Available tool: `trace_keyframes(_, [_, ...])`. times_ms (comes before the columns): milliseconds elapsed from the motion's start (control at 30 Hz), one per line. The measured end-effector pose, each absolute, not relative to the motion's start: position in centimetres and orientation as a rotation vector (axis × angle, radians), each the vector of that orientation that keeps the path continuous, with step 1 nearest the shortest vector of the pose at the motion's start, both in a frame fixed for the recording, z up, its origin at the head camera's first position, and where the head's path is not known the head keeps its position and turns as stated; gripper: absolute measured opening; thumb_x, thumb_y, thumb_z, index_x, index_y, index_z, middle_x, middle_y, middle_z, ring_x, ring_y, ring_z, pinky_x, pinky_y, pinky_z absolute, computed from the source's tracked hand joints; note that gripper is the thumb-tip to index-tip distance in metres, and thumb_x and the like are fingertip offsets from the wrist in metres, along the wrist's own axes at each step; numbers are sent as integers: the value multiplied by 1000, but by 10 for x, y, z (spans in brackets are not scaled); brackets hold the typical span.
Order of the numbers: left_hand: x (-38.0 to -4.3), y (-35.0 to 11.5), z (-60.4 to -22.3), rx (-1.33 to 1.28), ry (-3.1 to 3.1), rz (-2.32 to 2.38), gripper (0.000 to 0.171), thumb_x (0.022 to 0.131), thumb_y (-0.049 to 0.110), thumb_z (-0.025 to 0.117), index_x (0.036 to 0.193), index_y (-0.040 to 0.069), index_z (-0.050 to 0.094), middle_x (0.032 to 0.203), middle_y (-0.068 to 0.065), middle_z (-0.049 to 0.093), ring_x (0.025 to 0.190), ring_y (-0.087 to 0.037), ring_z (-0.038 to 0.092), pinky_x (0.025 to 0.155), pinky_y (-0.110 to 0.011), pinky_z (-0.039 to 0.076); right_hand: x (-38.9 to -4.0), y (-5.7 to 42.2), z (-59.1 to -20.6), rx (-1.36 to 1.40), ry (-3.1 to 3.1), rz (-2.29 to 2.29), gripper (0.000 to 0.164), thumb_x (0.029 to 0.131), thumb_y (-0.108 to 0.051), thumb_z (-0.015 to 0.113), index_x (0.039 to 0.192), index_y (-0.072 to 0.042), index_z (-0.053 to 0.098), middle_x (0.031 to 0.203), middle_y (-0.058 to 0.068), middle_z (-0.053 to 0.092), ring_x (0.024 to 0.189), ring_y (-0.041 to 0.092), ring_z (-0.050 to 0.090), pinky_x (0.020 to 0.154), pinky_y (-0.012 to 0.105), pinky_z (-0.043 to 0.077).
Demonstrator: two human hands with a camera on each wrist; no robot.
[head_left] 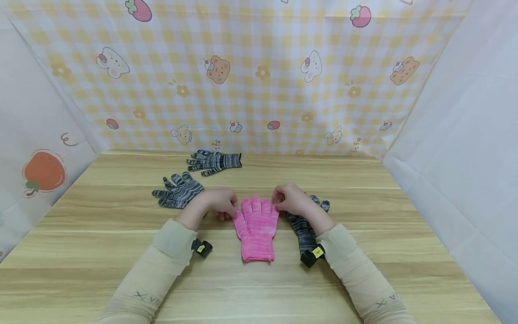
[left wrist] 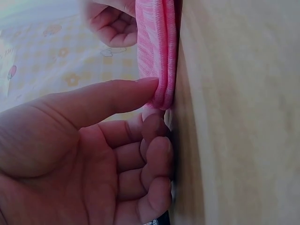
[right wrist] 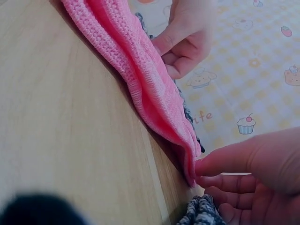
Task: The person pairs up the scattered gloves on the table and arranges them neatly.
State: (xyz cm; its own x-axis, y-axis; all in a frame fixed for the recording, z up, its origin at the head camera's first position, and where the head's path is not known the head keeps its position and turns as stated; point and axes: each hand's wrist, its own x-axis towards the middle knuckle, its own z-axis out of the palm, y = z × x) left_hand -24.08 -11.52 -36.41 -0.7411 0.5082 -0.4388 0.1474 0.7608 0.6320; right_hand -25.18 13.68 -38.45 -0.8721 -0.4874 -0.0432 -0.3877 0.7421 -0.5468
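Note:
A pink knitted glove [head_left: 257, 231] lies flat in the middle of the table, fingers pointing away from me. Two layers of pink knit [left wrist: 159, 51] show at its edge in the left wrist view. My left hand [head_left: 220, 201] pinches the fingertip on its left side between thumb and index finger. On the opposite side, my right hand [head_left: 293, 201] pinches the tip of the outer finger. A grey-black striped glove [head_left: 302, 227] lies partly under my right hand and wrist. Another striped glove [head_left: 177, 194] is beside my left hand, partly covered by it.
A third striped glove [head_left: 216, 160] lies near the back edge of the wooden table [head_left: 259, 297]. Behind stands a yellow checked cloth [head_left: 259, 90], with white cloth walls [head_left: 457, 135] on both sides. Black wrist cameras [head_left: 201, 247] hang from both sleeves.

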Motion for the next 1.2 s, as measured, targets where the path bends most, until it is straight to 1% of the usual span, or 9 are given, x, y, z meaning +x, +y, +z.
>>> trace_keyframes(167, [-241,-116,-365,486,2344,774,12,83,2,65,74,6,59,67,-4,57,54,-14,52,50,-23,42,-250,134,-383,-697,2791,-799,19,91,-7,61,108,-4,68,86,3,62,71,14,56,64,29,50])
trace_keyframes(233, [-242,-116,-366,489,2344,774,12,83,2,65,73,6,59,66,-4,57,54,-14,52,49,-23,41,-248,132,-382,-715,2793,-804,22,93,-11,59,112,-3,67,88,4,63,73,14,56,65,28,50])
trace_keyframes(300, [-243,-116,-368,496,2341,778,14,83,2,64,72,7,59,66,-3,57,53,-13,52,49,-22,41,-247,131,-382,-741,2791,-811,23,94,-12,61,113,-2,67,89,4,63,73,13,57,64,28,50])
trace_keyframes(467, [-243,-117,-369,506,2331,791,14,83,1,64,71,7,59,65,-4,56,53,-13,52,49,-22,42,-245,127,-382,-758,2792,-813,19,91,-12,65,106,-2,69,85,3,63,71,13,55,62,26,49])
trace_keyframes(667, [-242,-117,-368,509,2329,781,14,83,1,64,71,7,58,66,-3,56,53,-13,51,49,-23,41,-245,123,-385,-748,2810,-821,6,89,-11,68,91,-6,70,79,-1,61,69,12,54,62,26,48])
trace_keyframes(767, [-241,-116,-367,520,2323,778,16,83,1,64,70,7,58,65,-3,55,53,-13,50,49,-23,41,-246,123,-387,-755,2814,-846,4,88,-10,69,85,-8,68,76,-1,60,67,12,54,61,26,47])
trace_keyframes(1000, [-241,-116,-365,532,2317,777,17,82,-1,63,69,8,56,65,-3,53,53,-13,49,49,-23,41,-247,122,-391,-820,2798,-950,3,87,-8,69,85,-7,66,79,-2,62,72,11,56,65,26,49])
trace_keyframes(1100, [-241,-115,-365,530,2321,765,16,82,0,63,70,7,56,66,-3,54,53,-13,49,49,-23,41,-247,122,-393,-828,2784,-964,3,87,-8,68,85,-6,66,81,-2,63,74,12,57,67,28,50])
trace_keyframes(1200, [-240,-115,-364,527,2325,759,16,82,0,63,70,7,57,66,-3,54,53,-14,49,49,-23,41,-248,123,-394,-805,2779,-971,3,87,-6,68,85,-7,66,83,-1,64,77,13,57,70,29,50])
